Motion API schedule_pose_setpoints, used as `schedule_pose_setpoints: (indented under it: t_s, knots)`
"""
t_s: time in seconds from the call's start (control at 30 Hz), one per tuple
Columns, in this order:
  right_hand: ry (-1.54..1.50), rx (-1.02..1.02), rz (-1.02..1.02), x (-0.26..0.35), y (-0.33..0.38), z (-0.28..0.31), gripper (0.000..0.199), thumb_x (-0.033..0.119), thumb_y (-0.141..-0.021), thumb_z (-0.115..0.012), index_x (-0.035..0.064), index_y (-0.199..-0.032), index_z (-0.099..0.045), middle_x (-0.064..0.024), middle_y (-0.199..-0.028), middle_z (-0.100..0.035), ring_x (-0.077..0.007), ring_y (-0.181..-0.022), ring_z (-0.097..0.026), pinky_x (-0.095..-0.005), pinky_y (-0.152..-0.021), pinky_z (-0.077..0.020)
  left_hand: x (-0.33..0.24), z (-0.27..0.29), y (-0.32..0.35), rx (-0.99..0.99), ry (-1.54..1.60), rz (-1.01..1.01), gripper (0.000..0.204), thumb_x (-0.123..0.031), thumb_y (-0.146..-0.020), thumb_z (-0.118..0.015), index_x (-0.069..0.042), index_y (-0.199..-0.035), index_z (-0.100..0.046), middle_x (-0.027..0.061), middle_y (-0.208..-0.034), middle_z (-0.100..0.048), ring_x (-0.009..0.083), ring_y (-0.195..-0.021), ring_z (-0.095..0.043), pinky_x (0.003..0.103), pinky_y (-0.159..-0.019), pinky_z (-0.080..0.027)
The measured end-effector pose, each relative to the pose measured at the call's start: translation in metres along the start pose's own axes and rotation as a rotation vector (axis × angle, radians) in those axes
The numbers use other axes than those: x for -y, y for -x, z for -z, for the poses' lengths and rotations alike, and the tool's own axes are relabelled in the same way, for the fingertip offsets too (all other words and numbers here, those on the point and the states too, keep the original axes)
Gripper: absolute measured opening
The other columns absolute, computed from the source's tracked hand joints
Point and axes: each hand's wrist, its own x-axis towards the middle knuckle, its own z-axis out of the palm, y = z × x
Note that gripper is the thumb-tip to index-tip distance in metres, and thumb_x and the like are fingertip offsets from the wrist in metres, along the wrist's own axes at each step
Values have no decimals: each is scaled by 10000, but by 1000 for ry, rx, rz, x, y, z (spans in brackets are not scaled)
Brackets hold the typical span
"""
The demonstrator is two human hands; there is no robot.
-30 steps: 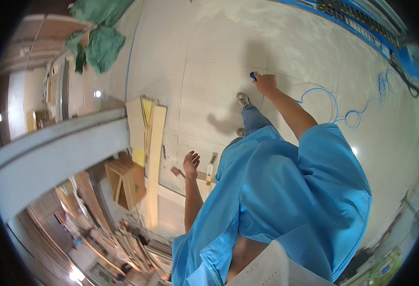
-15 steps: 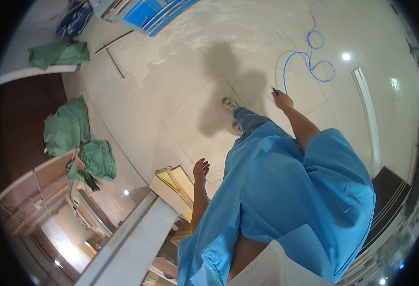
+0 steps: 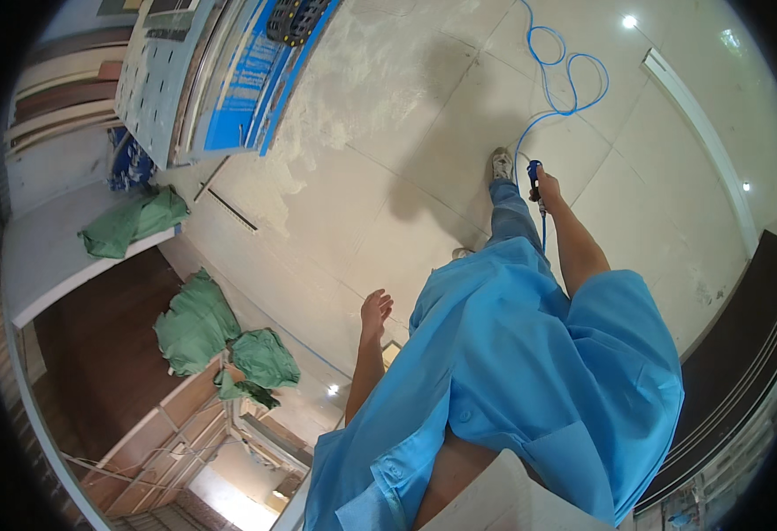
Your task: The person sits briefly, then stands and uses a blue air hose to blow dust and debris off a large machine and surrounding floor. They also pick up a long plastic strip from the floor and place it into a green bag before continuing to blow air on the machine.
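My right hand [image 3: 546, 188] is wrapped round a small blue-and-black air gun [image 3: 534, 170]. A thin blue hose [image 3: 558, 112] runs beside it and lies in loops on the tiled floor ahead; more of the hose hangs below the grip. At my left side, my left hand [image 3: 377, 312] hangs open and empty, its fingers slightly bent and apart. Nothing touches it. Below both hands I see my blue shirt and jeans, with one shoe [image 3: 501, 165] stepping forward.
A rack with blue panels [image 3: 247, 84] stands at the far left. Green cloths [image 3: 196, 323] lie by a dark brown board [image 3: 88, 354]. A long white strip [image 3: 703, 133] lies on the floor at right, near a dark ribbed panel [image 3: 734, 354].
I have stepped forward and turned, so the rack and green cloths sit differently in view. The air gun in my right hand now shows more plainly. My left hand stays empty.
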Motion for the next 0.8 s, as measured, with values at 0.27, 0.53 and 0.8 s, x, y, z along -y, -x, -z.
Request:
schedule_pose_setpoints:
  t_s: [0.27, 0.53, 0.8]
  knots:
    - [-144, -68, 11, 79, -65, 26, 573, 535, -956, -498, -32, -979, -582, -124, -595, -567, -215, -461, -586, -347, -433, -501, -222, -158, 23, 197, -263, -323, 403, -382, -1002, -501, -72, -1249, -573, 98, -1157, -637, 196, -1044, -624, 330, -913, -469]
    - [-402, -300, 73, 159, -121, 83, 542, 478, -1001, -413, -30, -898, -572, -144, -637, -584, -217, -504, -612, -357, -466, -535, -304, -242, 13, 387, -572, -328, 389, -365, -1015, -480, -81, -1258, -586, 103, -1174, -639, 199, -1073, -616, 334, -942, -454]
    - [-85, -58, -98, 171, -166, 77, 585, 505, -967, -458, -39, -802, -594, -168, -596, -585, -257, -475, -607, -391, -451, -518, -325, -209, -48, 200, -561, -58, 378, -378, -967, -527, -105, -1211, -622, 74, -1067, -649, 155, -944, -620, 309, -835, -475]
